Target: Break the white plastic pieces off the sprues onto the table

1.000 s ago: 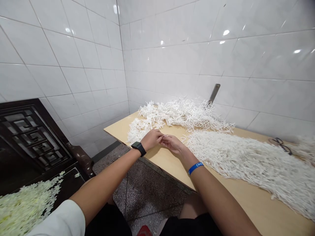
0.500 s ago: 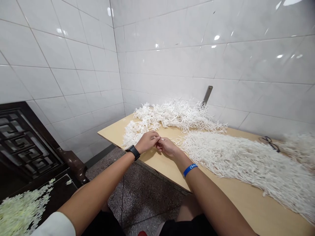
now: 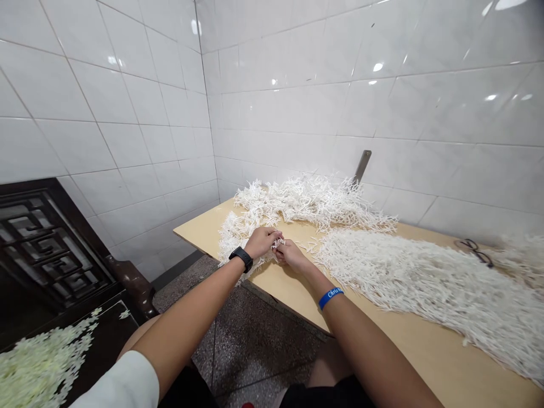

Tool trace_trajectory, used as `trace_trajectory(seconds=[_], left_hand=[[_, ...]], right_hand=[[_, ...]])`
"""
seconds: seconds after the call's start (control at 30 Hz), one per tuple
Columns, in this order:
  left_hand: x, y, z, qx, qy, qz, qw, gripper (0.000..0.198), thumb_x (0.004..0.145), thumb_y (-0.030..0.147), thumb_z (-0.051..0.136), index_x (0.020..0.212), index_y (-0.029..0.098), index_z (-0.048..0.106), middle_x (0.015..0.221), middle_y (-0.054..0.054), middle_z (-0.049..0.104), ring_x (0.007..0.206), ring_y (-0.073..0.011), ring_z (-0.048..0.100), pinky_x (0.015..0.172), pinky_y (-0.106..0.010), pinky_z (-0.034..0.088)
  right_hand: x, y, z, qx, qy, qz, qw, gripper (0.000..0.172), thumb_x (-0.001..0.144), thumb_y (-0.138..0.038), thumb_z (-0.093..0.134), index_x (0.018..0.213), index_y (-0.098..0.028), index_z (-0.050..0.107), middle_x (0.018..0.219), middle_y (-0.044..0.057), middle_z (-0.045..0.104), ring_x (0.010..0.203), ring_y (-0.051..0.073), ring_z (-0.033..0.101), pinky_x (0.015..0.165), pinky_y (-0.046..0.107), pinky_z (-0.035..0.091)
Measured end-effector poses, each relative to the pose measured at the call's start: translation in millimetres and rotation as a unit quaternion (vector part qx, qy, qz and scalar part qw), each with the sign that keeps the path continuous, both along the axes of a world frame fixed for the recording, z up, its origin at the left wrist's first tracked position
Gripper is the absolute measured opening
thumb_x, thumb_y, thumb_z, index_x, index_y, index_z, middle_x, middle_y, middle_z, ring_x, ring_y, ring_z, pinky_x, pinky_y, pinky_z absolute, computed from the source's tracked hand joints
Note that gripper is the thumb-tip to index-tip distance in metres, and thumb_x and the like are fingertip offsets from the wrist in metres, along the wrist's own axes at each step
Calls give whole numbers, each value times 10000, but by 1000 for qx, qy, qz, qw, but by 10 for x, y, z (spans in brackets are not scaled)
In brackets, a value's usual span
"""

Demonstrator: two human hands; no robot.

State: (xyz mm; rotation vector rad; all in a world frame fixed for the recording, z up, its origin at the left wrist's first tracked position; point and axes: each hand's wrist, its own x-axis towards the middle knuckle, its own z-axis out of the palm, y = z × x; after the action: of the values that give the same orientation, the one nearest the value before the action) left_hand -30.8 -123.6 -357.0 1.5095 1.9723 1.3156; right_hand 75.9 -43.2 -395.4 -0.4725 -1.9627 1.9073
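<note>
My left hand [image 3: 262, 242], with a black watch on its wrist, is closed with thumb and fingers pinched together. Close against it is my right hand [image 3: 293, 256], also closed, with a blue wristband further up the arm. Between the fingertips of both shows a small white branched plastic piece [image 3: 278, 243], partly hidden by the fingers. Both hands are just above the near edge of the wooden board [image 3: 266, 276]. Behind and left of them spreads a heap of white branched plastic pieces [image 3: 306, 198]. Right of my right hand lies a wide layer of thin white plastic stems [image 3: 408, 266].
Dark eyeglasses [image 3: 476, 252] lie at the back right of the board. A metal bar [image 3: 362, 167] stands up against the tiled wall [image 3: 289, 113]. At the left, a dark carved wooden chair [image 3: 131, 283] holds a pile of pale yellow-green plastic flowers [image 3: 40, 362].
The view has shifted slightly. My left hand has turned a little, and more of the white piece shows between the fingers of both hands.
</note>
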Motion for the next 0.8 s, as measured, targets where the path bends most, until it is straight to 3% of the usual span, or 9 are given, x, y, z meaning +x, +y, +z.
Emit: trace_trajectory(seconds=[0.2,0.37,0.5,0.63,0.8], left_hand=[[-6,116,4,0,10,26,1000,402,865,432,449,676,160,676,516,-19,626,559,-157,589,603,-262,445],[2,230,25,-15,18,20,1000,435,858,452,434,590,170,628,520,-17,622,538,-148,550,592,-263,431],[-48,278,36,-26,23,-13,999,419,806,502,506,622,157,657,548,-6,608,569,-147,541,600,-261,423],[-113,275,40,-40,23,-38,998,459,761,573,545,641,148,669,564,-1,596,571,-143,511,588,-261,404],[-171,232,87,-61,12,-68,996,521,715,643,575,610,139,657,616,-26,631,636,-164,560,635,-261,432]], right_hand=[[12,117,-7,127,-4,-92,988,363,843,-424,527,565,-190,521,494,-5,486,495,123,400,502,249,276],[51,184,-32,181,-6,-158,971,339,843,-397,545,566,-203,527,545,18,528,558,151,427,552,268,275],[85,207,-42,176,-1,-177,968,344,831,-433,537,572,-207,525,551,9,534,585,158,455,575,265,303],[92,230,-7,143,7,-184,972,243,775,-417,611,666,-203,576,596,-5,557,586,144,465,560,256,318],[96,250,18,40,1,-108,993,300,773,-473,638,714,-190,558,519,-29,500,448,115,457,468,252,362]])
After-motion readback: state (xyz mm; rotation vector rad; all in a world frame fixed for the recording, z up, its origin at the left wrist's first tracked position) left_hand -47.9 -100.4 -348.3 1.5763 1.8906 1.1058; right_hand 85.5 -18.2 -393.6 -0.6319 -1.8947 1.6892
